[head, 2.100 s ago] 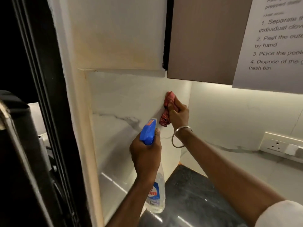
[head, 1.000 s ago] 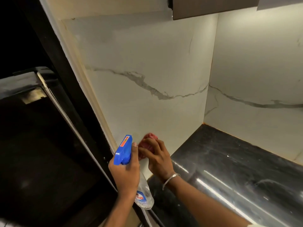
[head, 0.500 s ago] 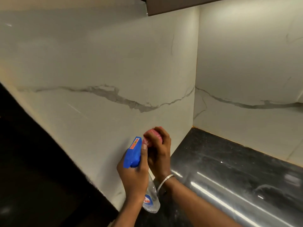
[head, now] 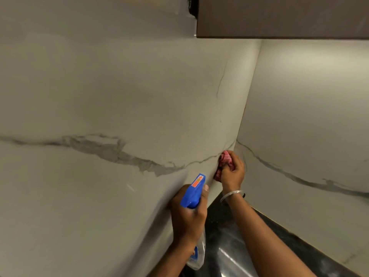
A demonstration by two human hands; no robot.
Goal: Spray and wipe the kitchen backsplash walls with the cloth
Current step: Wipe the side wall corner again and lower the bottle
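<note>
A white marble backsplash with grey veins fills the view: the left wall [head: 111, 100] and the back wall [head: 311, 108] meet in a corner. My right hand [head: 232, 172] grips a bunched red cloth [head: 225, 156] and presses it against the left wall close to that corner. My left hand [head: 188, 214] holds a clear spray bottle with a blue trigger head [head: 194, 191], nozzle turned toward the left wall, just below and left of the cloth. The bottle's body [head: 197, 256] hangs under my fist.
A glossy black stone counter [head: 235, 254] runs along the foot of both walls. A brown upper cabinet [head: 279, 17] overhangs the back wall at the top right. A silver bangle [head: 230, 194] sits on my right wrist.
My right hand has carried the cloth up and to the right along the left wall, toward the corner. The view has come closer to the wall; my left hand still holds the bottle.
</note>
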